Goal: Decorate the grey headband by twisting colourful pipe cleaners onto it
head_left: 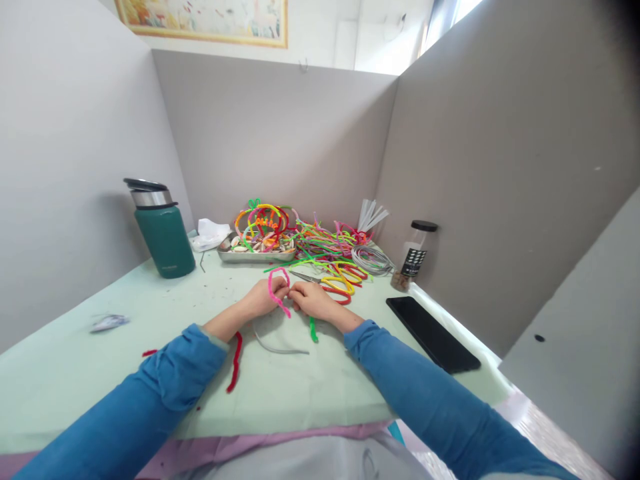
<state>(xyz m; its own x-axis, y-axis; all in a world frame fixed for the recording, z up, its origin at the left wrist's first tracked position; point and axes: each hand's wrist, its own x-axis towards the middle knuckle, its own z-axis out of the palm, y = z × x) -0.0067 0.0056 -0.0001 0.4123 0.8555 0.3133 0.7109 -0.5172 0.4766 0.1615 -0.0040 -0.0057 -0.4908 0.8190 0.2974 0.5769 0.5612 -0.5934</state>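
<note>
A pink fuzzy stem, bent into a loop, rises from the closed fingers of my left hand. My right hand is closed too, its fingertips meeting the left ones at the base of the pink loop; what it pinches is too small to make out. A green fuzzy piece hangs or lies just below my right hand. Under my left hand, a thin grey wire curves on the table. A red fuzzy piece lies beside my left forearm.
Behind my hands are scissors, a metal tray, a pile of coloured stems and a wire coil. A green bottle stands at left; a jar and a black phone are at right.
</note>
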